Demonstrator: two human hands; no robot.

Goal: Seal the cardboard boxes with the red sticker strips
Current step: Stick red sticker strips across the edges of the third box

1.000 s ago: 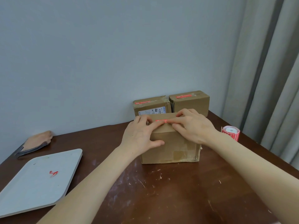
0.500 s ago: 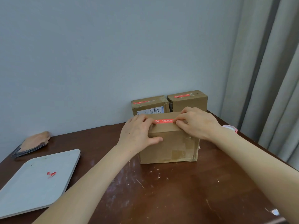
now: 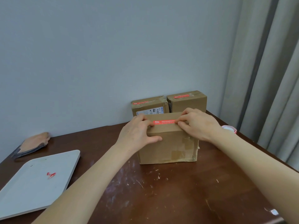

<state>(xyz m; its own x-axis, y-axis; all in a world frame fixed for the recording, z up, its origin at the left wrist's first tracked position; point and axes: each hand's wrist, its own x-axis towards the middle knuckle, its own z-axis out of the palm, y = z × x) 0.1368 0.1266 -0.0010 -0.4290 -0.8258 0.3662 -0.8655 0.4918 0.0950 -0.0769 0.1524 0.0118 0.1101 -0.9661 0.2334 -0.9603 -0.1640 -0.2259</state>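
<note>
The red sticker strip (image 3: pixel 164 122) lies across the top of the near cardboard box (image 3: pixel 168 144) on the desk (image 3: pixel 161 191). The left hand (image 3: pixel 139 135) clasps the box, and the right hand (image 3: pixel 199 125) pinches the strip's end. Press outward firmly, keeping it flat.

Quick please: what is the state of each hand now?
Left hand: grips the front box, fingers at the red sticker strip.
Right hand: pinches the strip's right end.

White characters on the red sticker strip (image 3: pixel 165 122) atop the near brown cardboard box (image 3: pixel 168 147) and a white shipping label (image 3: pixel 150 111) behind it are illegibly small.
</note>
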